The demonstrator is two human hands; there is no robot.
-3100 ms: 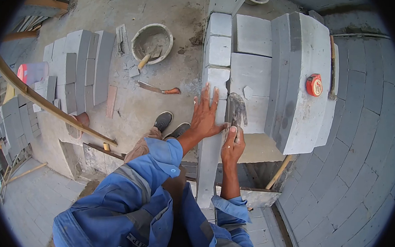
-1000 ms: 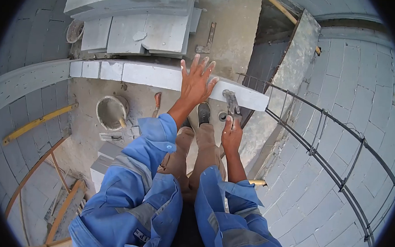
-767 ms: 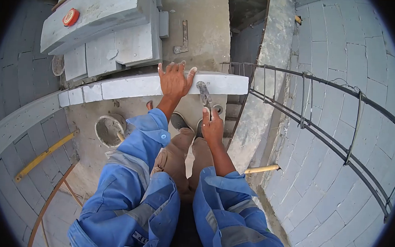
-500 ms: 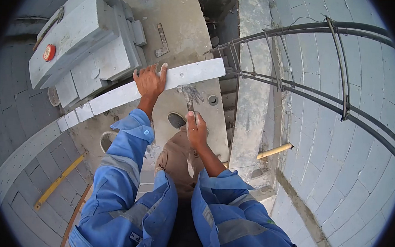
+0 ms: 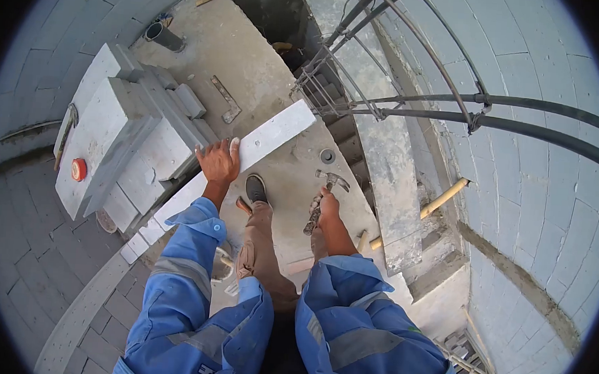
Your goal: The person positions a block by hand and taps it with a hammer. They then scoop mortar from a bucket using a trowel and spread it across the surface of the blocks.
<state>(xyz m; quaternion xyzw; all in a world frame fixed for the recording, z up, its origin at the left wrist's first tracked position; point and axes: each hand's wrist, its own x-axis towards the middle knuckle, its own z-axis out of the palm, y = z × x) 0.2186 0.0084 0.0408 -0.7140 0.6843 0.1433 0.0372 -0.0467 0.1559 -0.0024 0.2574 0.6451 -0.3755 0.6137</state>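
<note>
My left hand (image 5: 218,163) lies with fingers spread on a long, narrow row of white blocks (image 5: 275,136) that runs diagonally across the view. Its thumb points toward the far end of the row. Wrapped round the handle of a claw hammer (image 5: 332,179) is my right hand (image 5: 328,206). The hammer's metal head sticks out above the fist, right of the block row and apart from it. Its handle end comes out below the hand, looking rough and dusty.
Stacked pale blocks (image 5: 162,134) stand at left, bearing a red tape measure (image 5: 79,169) and another hammer (image 5: 65,135). A flat metal angle (image 5: 226,100) lies on the concrete. Rebar cages (image 5: 524,108) cross the upper right beside an opening (image 5: 272,17) in the floor.
My right hand and the hammer have swung right, away from the block row, and the hammer head is sharp now. My left hand stays on the blocks. The view has turned and shifted.
</note>
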